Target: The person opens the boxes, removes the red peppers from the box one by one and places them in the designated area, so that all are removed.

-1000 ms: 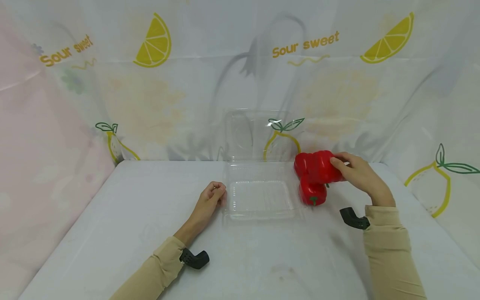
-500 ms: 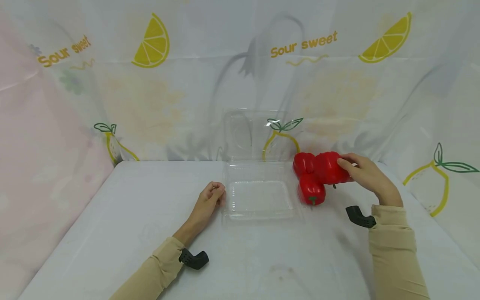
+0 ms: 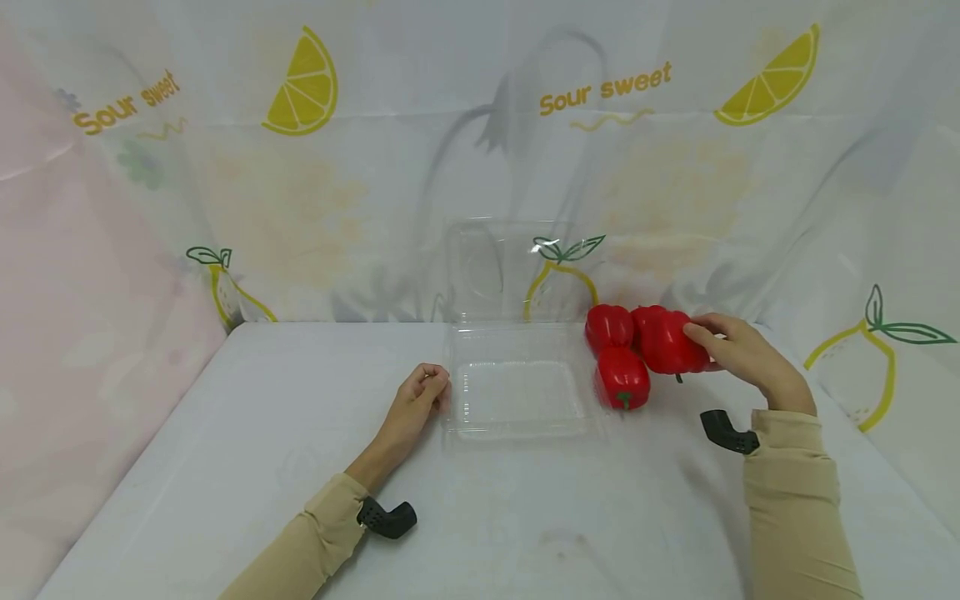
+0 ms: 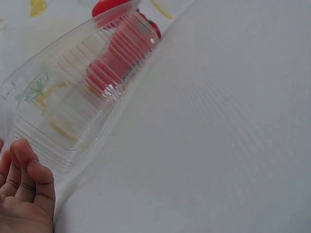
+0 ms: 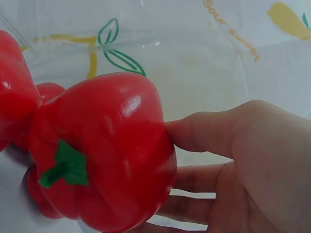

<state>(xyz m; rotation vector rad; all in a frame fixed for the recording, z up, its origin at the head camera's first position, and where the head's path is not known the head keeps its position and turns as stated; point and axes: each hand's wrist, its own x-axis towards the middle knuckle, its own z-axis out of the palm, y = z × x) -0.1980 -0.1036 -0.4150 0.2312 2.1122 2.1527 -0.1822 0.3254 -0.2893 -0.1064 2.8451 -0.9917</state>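
My right hand (image 3: 738, 354) grips a red bell pepper (image 3: 673, 343) between thumb and fingers; its green stem (image 5: 68, 167) shows in the right wrist view. Beside it are more red bell peppers: one at the back left (image 3: 609, 328), a front one (image 3: 623, 379) with its stem toward me, and one behind (image 3: 645, 318), partly hidden by the held pepper. My left hand (image 3: 420, 397) pinches the left rim of a clear plastic clamshell container (image 3: 525, 392), its fingers curled in the left wrist view. The container's lid (image 3: 487, 267) stands raised at the back.
A white table (image 3: 300, 500) bears everything. Behind it hangs a pale curtain (image 3: 375, 167) with lemon prints, close to the raised lid. The loose peppers crowd the container's right wall.
My right hand has moved right and slightly toward me with the bell pepper, uncovering more of the peppers behind and beside it. My left hand and the container stay in place.
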